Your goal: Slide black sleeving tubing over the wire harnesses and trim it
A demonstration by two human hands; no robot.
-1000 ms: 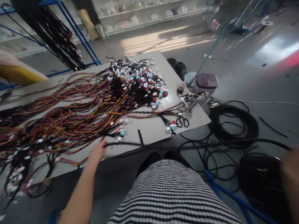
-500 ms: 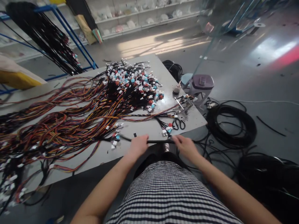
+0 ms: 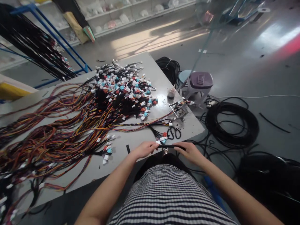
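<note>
Pinching a short span of black flexible tubing (image 3: 169, 146) between them, both hands sit close together just past the near edge of the flat grey worktable (image 3: 140, 132). The left hand (image 3: 143, 150) has its fingertips closed narrowly on the tubing's left end. The right hand (image 3: 190, 152) is curled round it a little further along, so only a brief stretch shows between them.

A second ago the hands were far apart: the left rested at the table edge on a long run of tubing and the right was out at the far right, blurred. Half a second ago both had come in onto the tubing, with a tail of it still sticking out past the left hand. That tail no longer shows, and the gap between the hands has shrunk. I judge the tubing is now gripped right at its end and under close two-handed control (whether it is pulled taut I cannot tell).

Just beyond the left fingertips lies a small cluster of white, red and blue wire connectors (image 3: 161, 140), very near the tubing. Black-handled scissors (image 3: 174, 133) lie just behind it. A short black strip (image 3: 127, 148) rests on the table to the left. Further back spreads the big heap of orange, red and black wire harnesses (image 3: 77, 128). Coils of black cable (image 3: 232, 123) lie on the floor to the right.
</note>
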